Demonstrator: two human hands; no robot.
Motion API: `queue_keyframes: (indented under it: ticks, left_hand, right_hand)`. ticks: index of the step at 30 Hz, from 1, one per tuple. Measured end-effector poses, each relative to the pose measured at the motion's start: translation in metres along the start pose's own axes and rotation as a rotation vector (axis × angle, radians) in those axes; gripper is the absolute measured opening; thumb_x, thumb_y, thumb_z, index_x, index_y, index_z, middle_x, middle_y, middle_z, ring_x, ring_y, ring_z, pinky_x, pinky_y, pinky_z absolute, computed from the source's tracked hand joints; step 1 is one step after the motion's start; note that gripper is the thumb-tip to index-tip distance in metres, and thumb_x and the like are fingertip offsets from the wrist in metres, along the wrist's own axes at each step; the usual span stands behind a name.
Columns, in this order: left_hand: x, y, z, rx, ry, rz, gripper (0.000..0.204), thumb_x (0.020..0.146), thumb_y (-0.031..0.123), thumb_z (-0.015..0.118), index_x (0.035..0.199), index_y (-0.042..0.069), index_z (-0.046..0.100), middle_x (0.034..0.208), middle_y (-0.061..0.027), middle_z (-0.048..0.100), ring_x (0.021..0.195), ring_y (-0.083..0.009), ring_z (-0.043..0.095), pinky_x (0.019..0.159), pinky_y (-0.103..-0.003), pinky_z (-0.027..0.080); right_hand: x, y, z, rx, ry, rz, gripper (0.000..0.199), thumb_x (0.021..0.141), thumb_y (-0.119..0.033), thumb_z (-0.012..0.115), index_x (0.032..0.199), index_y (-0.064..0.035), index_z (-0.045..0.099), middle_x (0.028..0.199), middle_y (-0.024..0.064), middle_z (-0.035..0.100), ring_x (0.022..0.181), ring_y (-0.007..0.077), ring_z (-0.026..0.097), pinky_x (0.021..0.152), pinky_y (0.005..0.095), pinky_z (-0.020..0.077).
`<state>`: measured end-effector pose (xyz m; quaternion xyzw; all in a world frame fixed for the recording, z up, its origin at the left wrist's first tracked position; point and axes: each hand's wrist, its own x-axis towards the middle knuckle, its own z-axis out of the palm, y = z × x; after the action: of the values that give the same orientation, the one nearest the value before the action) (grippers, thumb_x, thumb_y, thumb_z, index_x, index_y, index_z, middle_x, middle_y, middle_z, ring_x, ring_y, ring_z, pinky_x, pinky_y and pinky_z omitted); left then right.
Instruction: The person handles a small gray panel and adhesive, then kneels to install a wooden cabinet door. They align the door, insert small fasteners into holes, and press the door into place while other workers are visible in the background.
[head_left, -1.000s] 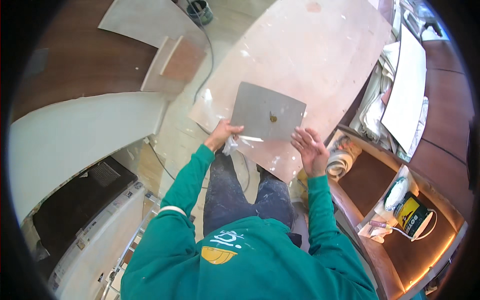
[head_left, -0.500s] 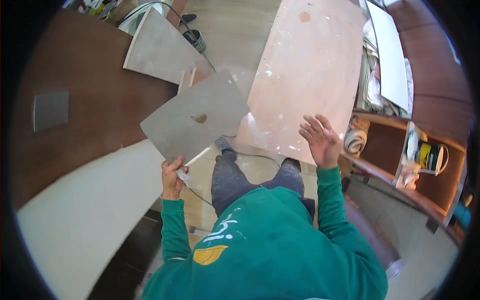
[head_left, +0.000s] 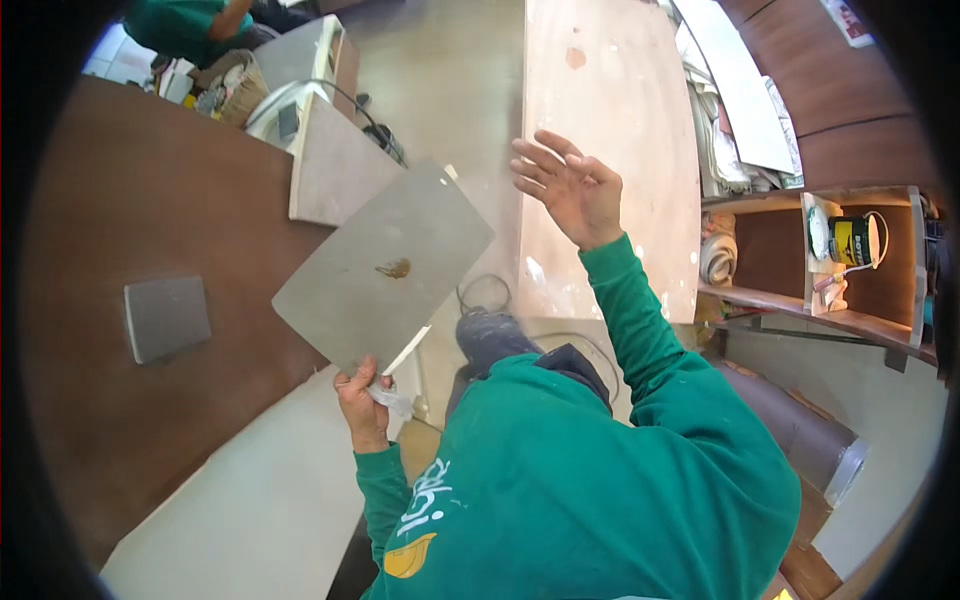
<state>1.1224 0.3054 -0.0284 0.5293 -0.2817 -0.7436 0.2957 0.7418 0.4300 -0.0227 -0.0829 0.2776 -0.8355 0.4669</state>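
My left hand (head_left: 362, 400) grips the near corner of a grey square panel (head_left: 385, 268) with a small brown blotch at its middle, together with a crumpled white rag (head_left: 392, 398). The panel is lifted and tilted over the floor, to the left of the workbench. My right hand (head_left: 566, 187) is raised with fingers spread, empty, over the pale plywood bench top (head_left: 610, 100). Green sleeves cover both of my arms.
A brown board (head_left: 120, 220) carrying a small grey square sample (head_left: 166, 317) lies at left, with a white sheet (head_left: 240, 500) below it. Grey slabs (head_left: 335, 170) and a cable lie on the floor. Shelves at right hold a paint can (head_left: 853, 240). Another person in green (head_left: 190, 20) is at top left.
I swung the grey panel off the bench to the left in my left hand. My right hand let go of it and rose, fingers spread.
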Motion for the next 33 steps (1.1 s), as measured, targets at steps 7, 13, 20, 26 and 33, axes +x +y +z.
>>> queue_keyframes:
  ticks: [7,13,20,26,33]
  left_hand:
    - [0.040,0.035,0.069,0.085,0.006,0.077,0.039,0.083,0.001,0.068,0.098,0.007,0.032,0.087,-0.0131,0.055,0.067,-0.0231,0.058,0.049,-0.034,0.049]
    - [0.097,0.066,0.149,0.034,0.000,0.083,0.027,0.084,0.001,0.065,0.102,0.007,0.045,0.090,-0.0105,0.059,0.065,-0.0213,0.060,0.046,-0.030,0.048]
    - [0.250,0.097,0.286,0.065,-0.009,0.060,0.023,0.081,0.002,0.066,0.097,0.006,0.051,0.086,-0.0058,0.058,0.064,-0.0195,0.058,0.047,-0.031,0.047]
    - [0.346,0.159,0.424,0.092,-0.167,0.010,0.027,0.082,0.002,0.065,0.103,0.006,0.048,0.086,-0.0080,0.058,0.066,-0.0204,0.057,0.048,-0.031,0.046]
    - [0.457,0.213,0.580,0.039,-0.432,0.041,0.011,0.083,0.002,0.063,0.092,0.003,0.057,0.085,-0.0078,0.062,0.060,-0.0193,0.057,0.048,-0.030,0.045]
  right_hand:
    - [0.056,-0.021,0.014,0.044,-0.014,-0.083,0.047,0.084,-0.018,0.048,0.127,-0.0007,0.052,0.126,0.0234,0.058,0.110,0.0352,0.060,0.097,0.0460,0.0477]
    - [0.168,-0.066,0.019,0.012,-0.141,-0.175,0.047,0.084,-0.017,0.047,0.128,0.0003,0.051,0.126,0.0239,0.058,0.109,0.0356,0.060,0.097,0.0459,0.0474]
    - [0.348,-0.161,-0.018,0.005,-0.100,-0.289,0.049,0.083,-0.019,0.047,0.128,0.0006,0.051,0.125,0.0234,0.058,0.104,0.0337,0.062,0.096,0.0451,0.0479]
    - [0.458,-0.244,-0.014,-0.041,-0.063,-0.309,0.048,0.082,-0.015,0.050,0.127,0.0017,0.051,0.126,0.0242,0.057,0.105,0.0335,0.062,0.095,0.0442,0.0488]
    - [0.523,-0.312,-0.032,-0.083,0.107,-0.469,0.049,0.082,-0.016,0.049,0.128,0.0012,0.051,0.126,0.0243,0.058,0.105,0.0342,0.062,0.094,0.0442,0.0502]
